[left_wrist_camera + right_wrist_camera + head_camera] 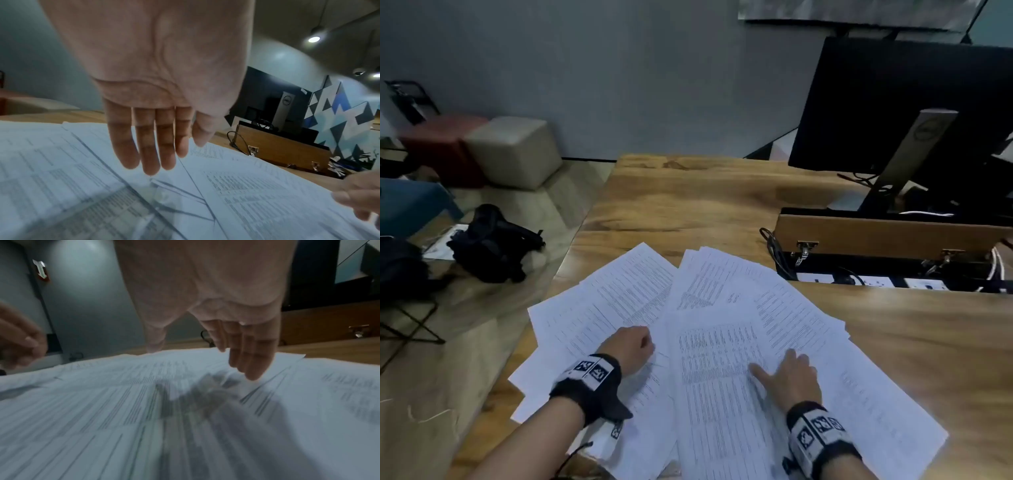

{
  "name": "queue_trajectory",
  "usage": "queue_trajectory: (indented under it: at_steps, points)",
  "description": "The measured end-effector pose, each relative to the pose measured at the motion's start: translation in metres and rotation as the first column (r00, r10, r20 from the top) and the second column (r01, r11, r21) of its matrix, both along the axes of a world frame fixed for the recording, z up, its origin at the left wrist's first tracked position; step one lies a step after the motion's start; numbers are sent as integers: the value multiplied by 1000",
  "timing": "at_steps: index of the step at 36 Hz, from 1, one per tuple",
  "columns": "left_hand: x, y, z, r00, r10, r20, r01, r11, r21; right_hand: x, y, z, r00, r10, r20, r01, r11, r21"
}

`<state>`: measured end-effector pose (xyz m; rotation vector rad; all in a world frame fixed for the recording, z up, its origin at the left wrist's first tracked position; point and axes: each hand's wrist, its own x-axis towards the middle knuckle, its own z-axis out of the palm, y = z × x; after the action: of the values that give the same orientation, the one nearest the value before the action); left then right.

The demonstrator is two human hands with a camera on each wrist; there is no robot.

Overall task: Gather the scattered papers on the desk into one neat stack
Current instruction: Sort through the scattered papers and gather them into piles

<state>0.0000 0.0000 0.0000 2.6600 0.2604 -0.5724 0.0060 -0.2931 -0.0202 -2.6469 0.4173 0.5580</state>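
Black Dell monitor (893, 102) stands at the far right. Beige cube stool (513, 150) adjoins red stool (438, 144); black bag (493, 243) on floor.

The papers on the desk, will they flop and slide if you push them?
Probably. The papers are thin loose sheets, fanned over each other, so they likely slide apart. Some overhang the desk edge and might droop. The left hand is above them.

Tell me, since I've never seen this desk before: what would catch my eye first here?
First, the fan of printed papers sprawled across the near end of the wooden desk, sheets overlapping at odd angles. Both hands are over them: the left hand over the left-side sheets, the right hand spread on the middle ones. Behind, at the desk's far right, a dark monitor stands beyond an open cable tray.
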Motion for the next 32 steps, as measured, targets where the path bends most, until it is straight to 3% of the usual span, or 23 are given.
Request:
queue_trajectory:
  at_steps: [7, 15, 20, 27, 32]
  points:
    - [30, -17, -11, 994, 106, 6, -106, 994, 22, 4, 33, -21, 987, -139, -76, 128, 983, -130]
    - [50, -31, -16, 985, 158, 66, -160, 987, 24, 5, 22, -32, 972, -217, -86, 228, 961, 158]
    - [62, -47, -21, 991, 85, 104, -84, 996, -15, -9, -1, -26, 968, -250, -4, 238, 915, 327]
    - [74, -91, -33, 994, -39, 101, 46, 996, -71, -29, -51, -21, 972, -234, 21, 219, 937, 272]
    - [70, -127, -42, 996, -90, -5, 91, 995, 48, -43, -76, -19, 952, -306, 14, 293, 923, 251]
